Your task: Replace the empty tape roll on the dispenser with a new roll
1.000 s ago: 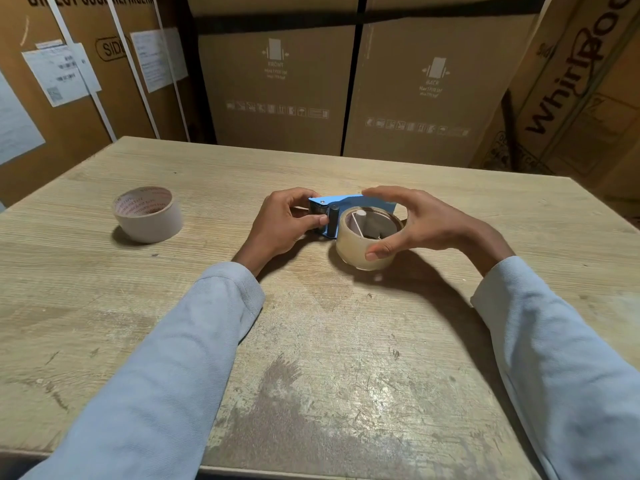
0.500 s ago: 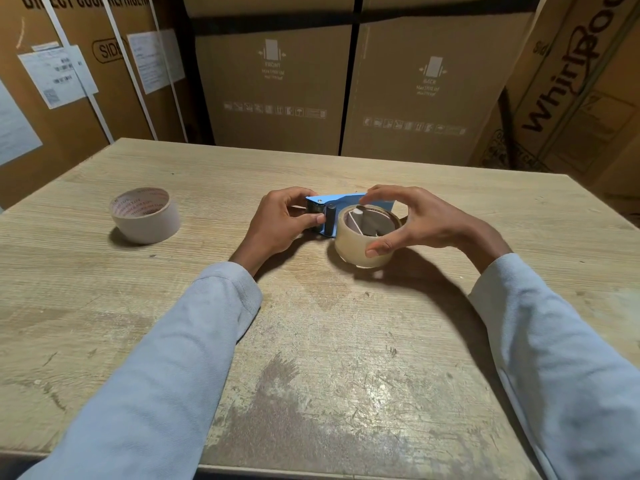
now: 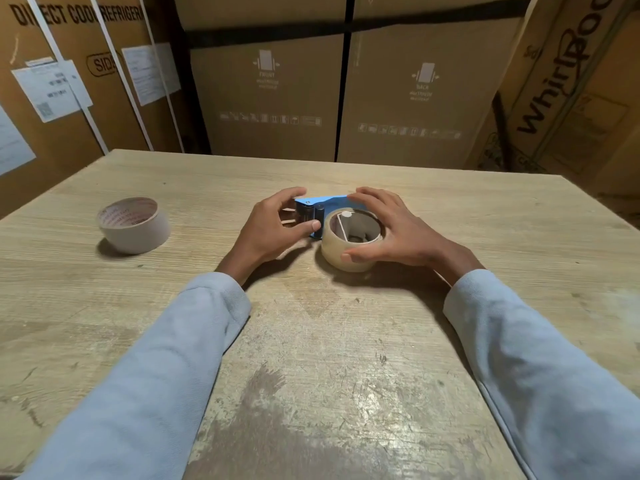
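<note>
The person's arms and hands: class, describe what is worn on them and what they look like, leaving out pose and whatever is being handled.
Both arms are covered by long, pale blue-grey sleeves of soft, slightly creased fabric, plain with no visible print or logo. The cuffs end at the wrists. The left hand and right hand are bare: no gloves, and no rings, watch or bracelets are visible.

Both hands curl inward facing each other, left hand [image 3: 273, 226] and right hand [image 3: 391, 230], fingers bent.

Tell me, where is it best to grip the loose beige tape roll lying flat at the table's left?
Probably from above, across the outer wall of the loose beige tape roll. It lies flat with its open core facing up and nothing touching it, so opposite sides are free to pinch.
</note>
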Demonstrator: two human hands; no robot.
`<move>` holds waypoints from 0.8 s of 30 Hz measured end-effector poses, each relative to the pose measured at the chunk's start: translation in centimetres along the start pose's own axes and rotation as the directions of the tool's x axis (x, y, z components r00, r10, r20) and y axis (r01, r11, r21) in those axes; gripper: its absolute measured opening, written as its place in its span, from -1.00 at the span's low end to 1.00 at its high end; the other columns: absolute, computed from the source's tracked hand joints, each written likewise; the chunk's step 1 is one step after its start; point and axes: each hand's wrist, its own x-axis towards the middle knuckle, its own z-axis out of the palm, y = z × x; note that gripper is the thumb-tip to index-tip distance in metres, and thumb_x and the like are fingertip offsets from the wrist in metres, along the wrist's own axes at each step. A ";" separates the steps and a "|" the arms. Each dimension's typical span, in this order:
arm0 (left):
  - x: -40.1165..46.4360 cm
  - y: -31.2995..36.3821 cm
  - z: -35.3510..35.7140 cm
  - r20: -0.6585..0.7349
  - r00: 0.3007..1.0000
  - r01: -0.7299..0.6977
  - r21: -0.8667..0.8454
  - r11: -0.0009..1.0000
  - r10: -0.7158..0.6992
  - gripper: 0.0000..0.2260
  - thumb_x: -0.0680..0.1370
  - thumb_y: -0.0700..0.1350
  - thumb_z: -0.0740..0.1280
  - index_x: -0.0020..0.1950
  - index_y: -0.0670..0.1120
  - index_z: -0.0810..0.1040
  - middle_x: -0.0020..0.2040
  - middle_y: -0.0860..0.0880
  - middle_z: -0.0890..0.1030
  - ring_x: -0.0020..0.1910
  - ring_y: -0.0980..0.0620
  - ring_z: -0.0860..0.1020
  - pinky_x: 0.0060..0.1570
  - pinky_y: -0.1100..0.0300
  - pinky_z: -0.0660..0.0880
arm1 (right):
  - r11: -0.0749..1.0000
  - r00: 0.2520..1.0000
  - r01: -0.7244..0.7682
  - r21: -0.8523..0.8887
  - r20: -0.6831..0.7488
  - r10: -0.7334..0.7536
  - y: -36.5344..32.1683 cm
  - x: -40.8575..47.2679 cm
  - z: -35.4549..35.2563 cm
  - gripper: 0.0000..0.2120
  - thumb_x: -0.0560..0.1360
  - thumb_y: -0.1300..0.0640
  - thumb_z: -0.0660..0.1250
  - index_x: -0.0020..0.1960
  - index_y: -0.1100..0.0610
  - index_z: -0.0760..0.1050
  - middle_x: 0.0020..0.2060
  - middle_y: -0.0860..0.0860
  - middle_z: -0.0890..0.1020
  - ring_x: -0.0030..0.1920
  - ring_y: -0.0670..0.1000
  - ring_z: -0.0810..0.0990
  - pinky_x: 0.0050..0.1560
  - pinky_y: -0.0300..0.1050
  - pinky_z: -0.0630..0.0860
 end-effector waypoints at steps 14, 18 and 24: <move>0.9 0.4 0.7 0.060 0.983 -0.184 0.264 0.947 0.174 -0.34 0.50 0.33 0.17 0.40 -0.11 0.45 0.37 -0.01 0.49 0.31 0.08 0.45 0.26 0.07 0.46 | 1.000 1.000 -0.013 0.013 0.000 0.013 0.6 1.4 0.7 0.05 0.29 -0.47 0.37 0.62 -0.15 -0.01 0.62 -0.20 -0.06 0.59 -0.16 -0.17 0.51 0.16 0.10; 2.0 -0.1 0.9 0.054 0.973 -0.227 0.384 0.895 0.223 -0.36 0.51 0.34 0.15 0.37 -0.10 0.48 0.38 -0.03 0.50 0.48 0.01 0.32 0.34 -0.03 0.39 | 1.000 1.000 -0.007 0.022 0.011 0.007 1.2 2.3 0.4 0.06 0.29 -0.48 0.33 0.63 -0.13 -0.02 0.62 -0.19 -0.08 0.59 -0.17 -0.18 0.53 0.17 0.06; 5.1 -0.7 0.6 0.015 0.992 -0.128 0.275 0.953 0.129 -0.55 0.49 0.28 0.18 0.16 0.04 0.65 0.20 0.11 0.64 0.43 0.12 0.40 0.29 -0.05 0.44 | 0.972 1.000 0.005 0.237 -0.024 0.000 2.3 4.9 -1.3 -0.14 0.30 -0.51 0.17 0.51 -0.12 0.32 0.55 -0.15 0.26 0.56 -0.19 0.00 0.43 -0.12 0.05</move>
